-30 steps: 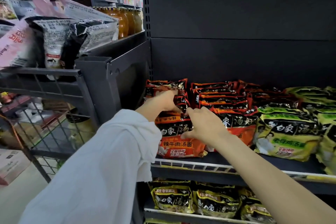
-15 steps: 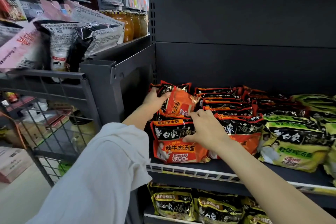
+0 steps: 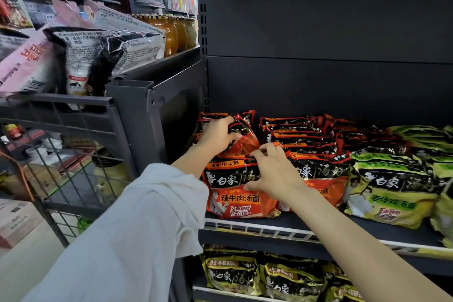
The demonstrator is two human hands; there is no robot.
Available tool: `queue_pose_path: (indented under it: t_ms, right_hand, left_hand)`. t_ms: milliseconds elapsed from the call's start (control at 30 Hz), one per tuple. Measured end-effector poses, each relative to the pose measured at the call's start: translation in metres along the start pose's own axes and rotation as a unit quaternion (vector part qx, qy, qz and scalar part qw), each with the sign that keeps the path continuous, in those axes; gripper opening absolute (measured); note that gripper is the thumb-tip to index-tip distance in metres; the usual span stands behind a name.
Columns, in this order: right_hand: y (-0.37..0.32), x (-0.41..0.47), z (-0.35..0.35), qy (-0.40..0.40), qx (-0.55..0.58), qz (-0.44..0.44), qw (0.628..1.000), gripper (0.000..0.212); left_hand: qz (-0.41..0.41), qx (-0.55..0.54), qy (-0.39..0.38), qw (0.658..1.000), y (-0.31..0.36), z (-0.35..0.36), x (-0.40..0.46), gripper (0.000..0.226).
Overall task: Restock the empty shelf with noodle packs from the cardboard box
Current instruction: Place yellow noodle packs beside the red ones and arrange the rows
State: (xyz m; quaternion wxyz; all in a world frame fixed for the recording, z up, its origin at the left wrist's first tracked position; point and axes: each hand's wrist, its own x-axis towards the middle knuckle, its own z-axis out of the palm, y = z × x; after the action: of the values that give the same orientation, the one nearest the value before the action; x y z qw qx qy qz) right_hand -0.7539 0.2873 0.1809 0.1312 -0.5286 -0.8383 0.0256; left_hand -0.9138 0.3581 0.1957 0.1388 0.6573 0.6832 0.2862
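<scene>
A dark shelf [image 3: 318,224] carries stacks of red-orange noodle packs on its left and middle. My left hand [image 3: 218,133] grips a tilted red pack [image 3: 245,144] at the back of the leftmost stack. My right hand [image 3: 274,174] rests with spread fingers on the front red pack [image 3: 235,201], fingertips touching the tilted pack's lower edge. More red packs [image 3: 299,135] are stacked to the right, and green-yellow packs [image 3: 392,191] fill the shelf's right part. The cardboard box is not in view.
The shelf's front has a white wire rail [image 3: 257,228]. Below it a lower shelf holds yellow-black noodle packs [image 3: 232,274]. To the left stands a grey wire rack [image 3: 73,115] with snack bags [image 3: 81,59] and amber jars [image 3: 171,34]. Dark back panels rise above the packs.
The tilted red pack has been pushed lower and further back on the left stack. My left hand shifted from its left side to on top of it. My right hand stayed on the front pack.
</scene>
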Motion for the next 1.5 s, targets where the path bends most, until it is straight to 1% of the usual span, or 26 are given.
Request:
queue_pose_path:
  t_ms: [67,133,167,200,267,300,333,367,433,500,600,700,767,800,867,900,967,1033,1100,1167,1233,1300,1367,1400,1433,1500]
  right_hand:
    - [-0.001,0.0,0.0,-0.004,0.002,0.009,1.0,0.085]
    - [-0.001,0.001,-0.001,-0.007,0.002,0.02,1.0,0.089]
    - [-0.002,0.001,-0.001,-0.008,0.004,0.025,1.0,0.091]
    - [-0.002,0.0,-0.001,-0.01,0.009,0.03,0.999,0.093]
    - [-0.001,-0.001,0.0,-0.009,0.019,0.037,0.999,0.096]
    - [-0.001,-0.001,0.001,-0.007,0.021,0.037,0.999,0.096]
    - [-0.001,-0.001,0.001,-0.004,0.018,0.033,0.999,0.095]
    - [-0.001,-0.001,0.002,-0.003,0.012,0.029,1.0,0.093]
    - [-0.003,-0.001,0.003,-0.002,-0.003,0.022,1.0,0.088]
    - [-0.005,0.001,0.003,0.01,-0.017,0.019,1.0,0.084]
    - [-0.011,0.006,0.008,0.032,-0.01,0.021,0.999,0.08]
    - [-0.02,0.011,0.017,0.054,0.012,0.011,0.998,0.079]
    - [-0.022,0.014,0.019,0.077,0.003,0.006,0.997,0.086]
    - [-0.022,0.017,0.018,0.077,0.001,0.01,0.997,0.096]
    - [-0.015,0.025,0.011,0.039,-0.009,0.023,0.999,0.119]
    - [-0.011,0.031,0.008,0.014,-0.031,0.019,0.999,0.127]
    - [-0.003,0.042,0.0,-0.033,-0.082,-0.006,0.996,0.134]
    - [-0.001,0.049,-0.004,-0.074,-0.094,-0.022,0.993,0.133]
    - [-0.003,0.052,-0.005,-0.09,-0.095,-0.027,0.991,0.132]
    - [-0.004,0.053,-0.005,-0.094,-0.106,-0.03,0.99,0.13]
    - [-0.005,0.052,-0.005,-0.096,-0.116,-0.032,0.988,0.125]
    - [-0.005,0.051,-0.005,-0.097,-0.122,-0.033,0.987,0.123]
    - [-0.006,0.05,-0.005,-0.102,-0.126,-0.035,0.986,0.121]
    - [-0.006,0.05,-0.005,-0.102,-0.126,-0.035,0.986,0.12]
    - [-0.005,0.05,-0.005,-0.103,-0.124,-0.035,0.986,0.12]
    - [-0.004,0.049,-0.005,-0.103,-0.116,-0.033,0.987,0.119]
  left_hand:
    - [0.019,0.038,-0.025,0.999,0.005,0.002,-0.003,0.067]
    - [0.05,0.063,-0.074,0.994,0.01,0.001,-0.006,0.065]
    - [0.061,0.054,-0.096,0.992,0.011,0.0,-0.007,0.063]
    - [0.068,0.028,-0.099,0.992,0.01,-0.001,-0.008,0.058]
    - [0.053,-0.042,-0.043,0.997,0.004,-0.005,-0.007,0.039]
    - [0.036,-0.055,-0.008,0.998,0.0,-0.007,-0.008,0.029]
    - [0.017,-0.045,0.005,0.999,-0.003,-0.009,-0.009,0.028]
    - [0.003,-0.024,-0.005,1.0,-0.006,-0.011,-0.01,0.033]
    - [-0.017,0.011,-0.058,0.998,-0.009,-0.013,-0.015,0.045]
    - [-0.01,0.044,-0.098,0.994,-0.009,-0.014,-0.019,0.052]
    - [0.011,0.139,-0.136,0.981,-0.01,-0.014,-0.021,0.049]
    - [0.017,0.205,-0.145,0.968,-0.007,-0.014,-0.022,0.045]
    - [0.011,0.211,-0.148,0.966,-0.005,-0.014,-0.023,0.044]
    - [0.008,0.21,-0.147,0.967,-0.003,-0.015,-0.023,0.043]
    - [0.01,0.195,-0.129,0.972,-0.002,-0.016,-0.023,0.04]
    - [0.016,0.184,-0.111,0.977,-0.001,-0.016,-0.022,0.038]
    - [0.021,0.156,-0.063,0.985,-0.001,-0.016,-0.019,0.035]
    - [0.005,0.123,-0.006,0.992,-0.006,-0.015,-0.009,0.033]
    - [-0.026,0.098,0.021,0.995,-0.012,-0.013,0.004,0.034]
    - [-0.061,0.098,0.018,0.993,-0.014,-0.012,0.016,0.04]
    - [-0.103,0.136,0.014,0.985,-0.011,-0.013,0.023,0.05]
    - [-0.138,0.16,-0.009,0.977,-0.011,-0.012,0.032,0.062]
    - [-0.181,0.111,-0.038,0.976,-0.013,-0.01,0.043,0.07]
    - [-0.201,0.072,-0.043,0.976,-0.016,-0.009,0.049,0.068]
    - [-0.214,0.037,-0.039,0.975,-0.018,-0.01,0.051,0.064]
    - [-0.224,-0.014,-0.006,0.974,-0.026,-0.012,0.055,0.054]
